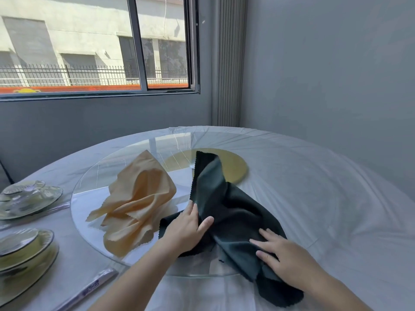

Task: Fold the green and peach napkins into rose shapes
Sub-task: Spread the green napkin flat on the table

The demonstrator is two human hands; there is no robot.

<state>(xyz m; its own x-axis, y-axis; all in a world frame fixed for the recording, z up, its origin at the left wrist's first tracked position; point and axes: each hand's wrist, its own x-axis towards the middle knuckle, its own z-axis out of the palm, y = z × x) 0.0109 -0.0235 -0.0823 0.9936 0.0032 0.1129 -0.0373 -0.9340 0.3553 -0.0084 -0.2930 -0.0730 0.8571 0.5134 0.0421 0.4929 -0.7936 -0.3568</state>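
A gray-walled corner room with a wide window [89, 41] holds a round table [314, 187] draped in wrinkled white cloth. A clear glass turntable [89, 176] sits on it over a gold disc [238, 167], with stacked plates [29, 198] at the left edge.

The dark green napkin [235, 209] lies crumpled on the turntable's near side, one fold raised and a corner spilling past the rim. The peach napkin [139, 198] is rumpled just left of it.

The left hand [186, 225] pinches the raised green fold between thumb and fingers. The right hand [285, 257] presses flat on the cloth, fingers straight.
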